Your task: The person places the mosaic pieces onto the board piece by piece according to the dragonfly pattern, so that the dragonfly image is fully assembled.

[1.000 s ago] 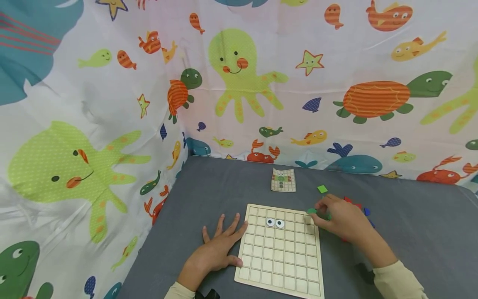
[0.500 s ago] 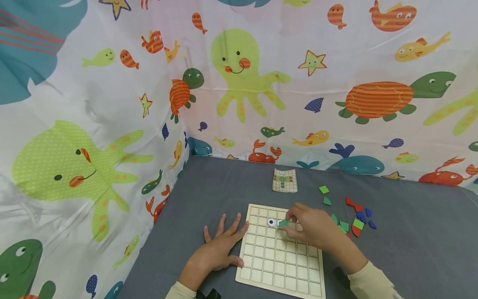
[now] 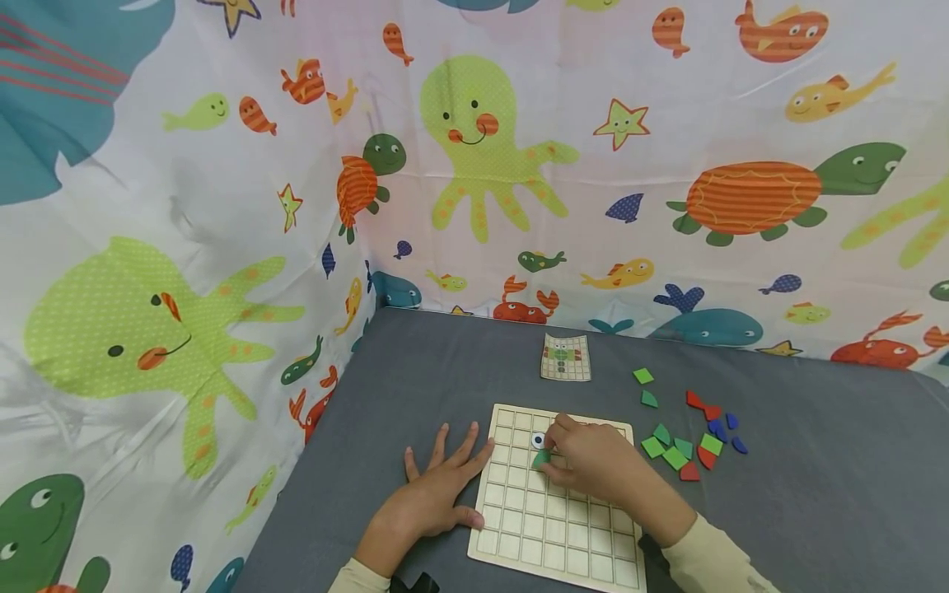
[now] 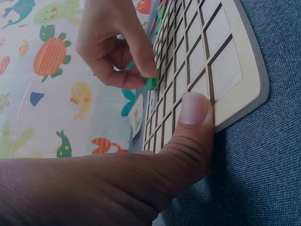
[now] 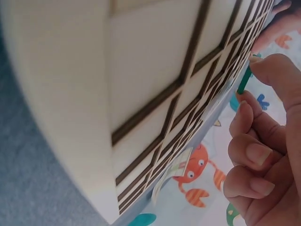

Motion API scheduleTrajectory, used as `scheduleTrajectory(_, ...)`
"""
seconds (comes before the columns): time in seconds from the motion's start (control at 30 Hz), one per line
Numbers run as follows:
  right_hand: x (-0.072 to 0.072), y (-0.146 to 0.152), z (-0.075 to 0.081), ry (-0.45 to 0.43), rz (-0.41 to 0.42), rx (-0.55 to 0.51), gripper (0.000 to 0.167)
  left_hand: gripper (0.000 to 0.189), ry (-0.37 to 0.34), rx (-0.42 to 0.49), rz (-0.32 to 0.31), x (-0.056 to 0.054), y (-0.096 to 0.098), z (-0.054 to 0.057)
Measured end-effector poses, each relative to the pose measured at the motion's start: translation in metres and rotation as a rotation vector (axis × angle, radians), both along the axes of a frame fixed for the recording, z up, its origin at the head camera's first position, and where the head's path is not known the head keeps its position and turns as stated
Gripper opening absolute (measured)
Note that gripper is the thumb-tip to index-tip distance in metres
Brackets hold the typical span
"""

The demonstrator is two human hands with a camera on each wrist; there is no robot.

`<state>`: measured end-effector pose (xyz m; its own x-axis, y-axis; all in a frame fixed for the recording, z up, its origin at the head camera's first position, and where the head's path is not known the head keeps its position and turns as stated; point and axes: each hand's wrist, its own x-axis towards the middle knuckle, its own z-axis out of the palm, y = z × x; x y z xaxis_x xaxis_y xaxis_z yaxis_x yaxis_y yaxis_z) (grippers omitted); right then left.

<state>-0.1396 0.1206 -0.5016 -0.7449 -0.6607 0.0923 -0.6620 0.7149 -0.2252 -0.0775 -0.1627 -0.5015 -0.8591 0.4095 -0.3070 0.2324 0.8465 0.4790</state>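
Note:
My right hand [image 3: 593, 461] pinches a small green tile [image 3: 542, 459] between thumb and fingertip, over the upper part of a wooden grid board [image 3: 532, 527]. In the right wrist view the green tile [image 5: 245, 79] stands edge-on between thumb and finger. A white eye tile [image 3: 537, 441] shows on the board just left of the fingertips; a second eye tile is hidden behind the hand. My left hand [image 3: 432, 494] lies at the board's left edge with fingers spread. Its thumb rests on the board's rim in the left wrist view.
A small picture card [image 3: 566, 358] with a gridded pattern lies beyond the board. To the right lie loose green, red and blue pieces, including a lime square [image 3: 652, 447], a red piece [image 3: 689, 471] and a blue piece [image 3: 739, 445]. A printed cloth [image 3: 511, 272] hangs behind.
My right hand has carried the green tile leftward from the board's upper right edge to just below the eye tiles, uncovering the loose pieces. The left hand stays put.

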Motion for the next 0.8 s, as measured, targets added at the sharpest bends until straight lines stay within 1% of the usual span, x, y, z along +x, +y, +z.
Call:
scheduleTrajectory(0.17,0.0008,-0.0041,-0.0026,0.009,0.006,0.031,0.027,0.108,-0.002,0.002,0.001,-0.0001,0.0001,0.0000)
scheduleTrajectory(0.4,0.0005,-0.0072,-0.0016,0.005,-0.016,0.063,0.028,0.108,0.003,0.009,0.005,0.0005,0.0000,-0.0001)
scheduleTrajectory(0.63,0.0014,-0.0071,0.0009,-0.012,-0.021,0.066,0.030,0.108,0.003,0.008,0.002,0.0005,0.0009,0.0011)
scheduleTrajectory(0.8,0.0013,-0.0063,0.0022,-0.007,-0.011,0.070,0.030,0.107,-0.001,0.007,0.005,0.0004,0.0013,0.0011)
